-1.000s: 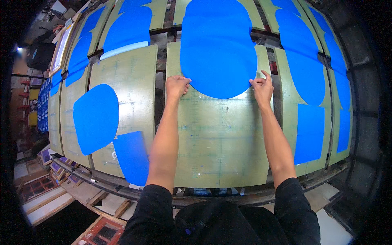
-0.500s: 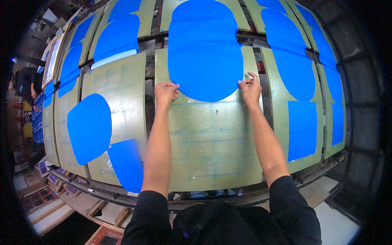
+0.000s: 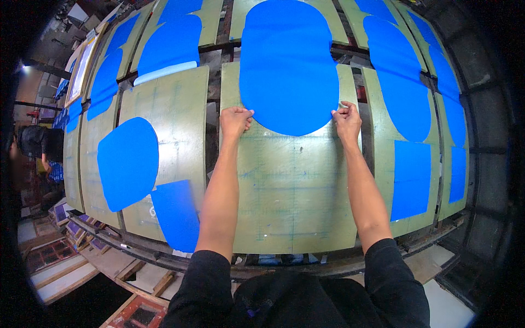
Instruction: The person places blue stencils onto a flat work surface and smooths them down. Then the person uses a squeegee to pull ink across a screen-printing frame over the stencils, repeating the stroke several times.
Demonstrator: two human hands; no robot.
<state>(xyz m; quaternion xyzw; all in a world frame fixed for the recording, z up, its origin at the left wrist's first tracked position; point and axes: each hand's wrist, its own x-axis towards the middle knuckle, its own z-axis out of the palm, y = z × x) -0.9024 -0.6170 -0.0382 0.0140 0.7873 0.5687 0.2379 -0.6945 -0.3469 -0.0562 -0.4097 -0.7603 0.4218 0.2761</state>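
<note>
- The central fabric panel [image 3: 290, 71] is coloured plain bright blue.
- The same blue is shared by the rounded cut piece [image 3: 128, 164] and the rectangular piece [image 3: 411, 180].
- The olive-green worktop [image 3: 295, 213] is marked with faint blue-green ruled lines.
- The upper-left strip [image 3: 165, 72] is tinted pale blue.
- Black is shown by the sleeves [image 3: 205, 281].

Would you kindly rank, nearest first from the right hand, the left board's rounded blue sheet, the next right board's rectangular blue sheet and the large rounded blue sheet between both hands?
1. Large rounded blue sheet: at the right hand.
2. Rectangular blue sheet: lower right.
3. Smaller rounded blue sheet: far left.
</note>
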